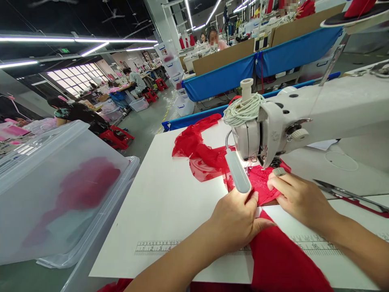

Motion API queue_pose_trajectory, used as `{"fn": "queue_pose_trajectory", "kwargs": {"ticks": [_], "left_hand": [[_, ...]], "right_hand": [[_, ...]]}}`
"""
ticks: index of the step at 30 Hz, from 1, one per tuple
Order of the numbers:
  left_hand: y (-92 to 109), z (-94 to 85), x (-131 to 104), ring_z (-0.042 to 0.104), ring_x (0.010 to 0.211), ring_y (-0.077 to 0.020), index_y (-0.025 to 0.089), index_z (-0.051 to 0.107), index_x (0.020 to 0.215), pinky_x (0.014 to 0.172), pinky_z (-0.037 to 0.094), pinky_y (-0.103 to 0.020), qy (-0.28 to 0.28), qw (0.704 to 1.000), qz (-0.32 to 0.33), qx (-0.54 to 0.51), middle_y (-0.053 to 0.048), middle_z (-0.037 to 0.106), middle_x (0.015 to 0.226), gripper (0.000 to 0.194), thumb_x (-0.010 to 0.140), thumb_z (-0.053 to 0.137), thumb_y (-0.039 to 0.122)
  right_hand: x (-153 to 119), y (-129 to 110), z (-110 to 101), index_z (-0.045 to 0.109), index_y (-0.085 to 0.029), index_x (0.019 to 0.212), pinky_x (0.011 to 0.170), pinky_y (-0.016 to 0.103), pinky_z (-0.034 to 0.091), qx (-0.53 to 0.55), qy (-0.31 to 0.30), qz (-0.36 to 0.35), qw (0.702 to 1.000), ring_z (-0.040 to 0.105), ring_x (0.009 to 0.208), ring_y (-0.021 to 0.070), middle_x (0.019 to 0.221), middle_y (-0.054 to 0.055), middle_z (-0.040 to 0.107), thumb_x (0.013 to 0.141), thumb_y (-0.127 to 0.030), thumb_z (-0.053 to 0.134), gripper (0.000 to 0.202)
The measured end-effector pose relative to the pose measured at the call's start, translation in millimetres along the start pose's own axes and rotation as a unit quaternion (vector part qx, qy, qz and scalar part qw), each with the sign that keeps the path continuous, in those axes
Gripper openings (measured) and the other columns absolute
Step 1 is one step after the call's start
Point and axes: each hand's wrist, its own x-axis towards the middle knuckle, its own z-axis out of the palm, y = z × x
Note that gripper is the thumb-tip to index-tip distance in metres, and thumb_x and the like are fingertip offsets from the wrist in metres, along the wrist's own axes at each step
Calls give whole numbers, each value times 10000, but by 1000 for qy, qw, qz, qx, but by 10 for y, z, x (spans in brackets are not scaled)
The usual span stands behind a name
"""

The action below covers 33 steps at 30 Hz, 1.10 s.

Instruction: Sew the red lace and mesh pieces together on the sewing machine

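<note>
Red lace fabric (pixel 263 184) lies under the needle area of a white sewing machine (pixel 328 105). My left hand (pixel 235 217) is closed on the red fabric's near edge, thumb pointing right, just below a small grey lamp (pixel 238 170). To the right of the needle, my right hand (pixel 299 196) pinches the same fabric at its right edge. A plain red panel (pixel 279 255) hangs from my left hand over the table's front edge. Sheer red lace (pixel 203 152) is bunched behind and left of the needle.
The white table (pixel 146 202) carries a printed ruler (pixel 158 246) near its front. Black scissors (pixel 349 194) lie right of my right hand. A translucent bin (pixel 67 194) stands at the left. Blue cloth troughs (pixel 221 83) are behind. Several people sit farther away.
</note>
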Motion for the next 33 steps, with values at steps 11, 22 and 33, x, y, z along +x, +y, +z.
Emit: {"fn": "queue_pose_trajectory", "kwargs": {"ticks": [11,22,33], "left_hand": [[22,108,-33,692,857,-286,42,677,1203,603,538,-362,94,994,12,47,-235,715,1073,922,1013,27,668],[11,140,-23,679,885,-292,45,661,1259,675,565,-384,101,993,8,57,-218,714,1065,915,1009,57,685],[-44,203,-12,682,1009,-344,56,626,1324,712,596,-405,78,994,-6,77,-237,708,1109,882,981,214,756]], "right_hand": [[-4,-3,-8,560,-191,709,446,266,300,-17,3,-2,1000,417,494,122,654,1,542,741,40,403,281],[8,8,12,553,-195,702,450,267,285,-9,6,19,1000,428,509,115,639,-10,490,775,24,399,277],[7,19,15,578,-198,733,443,256,305,-18,-6,42,999,528,571,129,743,28,609,795,-8,414,258]]}}
